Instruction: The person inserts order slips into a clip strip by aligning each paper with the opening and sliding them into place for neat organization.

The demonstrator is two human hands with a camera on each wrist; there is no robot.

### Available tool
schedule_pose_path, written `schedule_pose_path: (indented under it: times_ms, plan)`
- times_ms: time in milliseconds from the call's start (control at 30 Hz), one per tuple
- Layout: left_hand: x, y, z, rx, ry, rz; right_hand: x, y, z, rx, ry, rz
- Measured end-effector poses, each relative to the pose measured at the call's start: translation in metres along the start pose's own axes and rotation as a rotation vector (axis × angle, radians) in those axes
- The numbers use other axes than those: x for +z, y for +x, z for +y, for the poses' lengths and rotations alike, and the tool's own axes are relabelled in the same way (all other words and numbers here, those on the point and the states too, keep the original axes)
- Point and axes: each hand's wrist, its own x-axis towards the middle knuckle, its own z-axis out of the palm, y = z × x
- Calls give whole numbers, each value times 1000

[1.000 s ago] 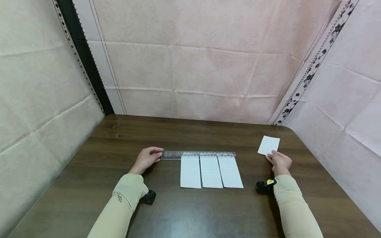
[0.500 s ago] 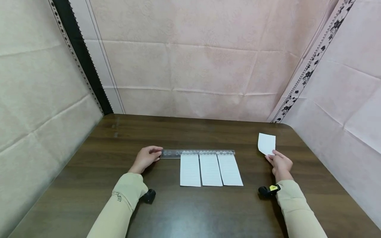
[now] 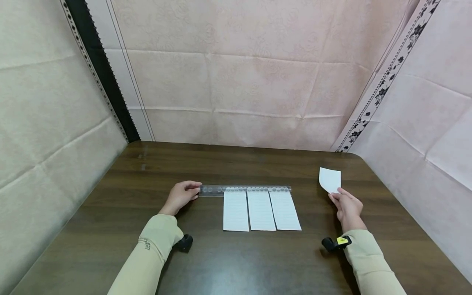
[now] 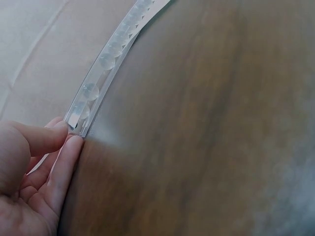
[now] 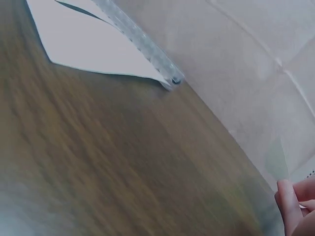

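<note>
The left hand (image 3: 180,197) lies on the dark brown wooden table (image 3: 228,262), a little left of the middle of the head view. Its fingertips (image 4: 69,142) pinch the left end of a long clear plastic ruler with round bubbles along it (image 3: 245,190). In the left wrist view, this ruler (image 4: 106,73) runs from the fingertips in the lower left up to the top edge of the frame, and the thumb and one finger close on its end.

Three white lined paper slips (image 3: 261,211) lie side by side in the middle of the head view. Their upper edges touch the ruler, and they are just beside each other with thin gaps between them. In the right wrist view, one slip (image 5: 88,42) and the right end of the ruler (image 5: 147,49) show in the upper left of the frame.

The right hand (image 3: 346,207) is at the right side of the head view, well apart from the three slips. It holds a small white paper card (image 3: 330,179) by its lower corner between the fingers, and the card stands up tilted above the table. In the right wrist view, only the fingertips (image 5: 290,206) show at the lower right corner, and the grip itself is not clear there.

Pale pink cloth with fold lines (image 3: 236,82) covers the walls behind the table.
</note>
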Motion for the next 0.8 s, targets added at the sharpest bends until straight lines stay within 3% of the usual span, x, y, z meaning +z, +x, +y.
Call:
schedule_pose_path:
  times_ms: [800]
  plan:
    - [0,0,-1,2,18,1,8,-40,11,-27,96,0]
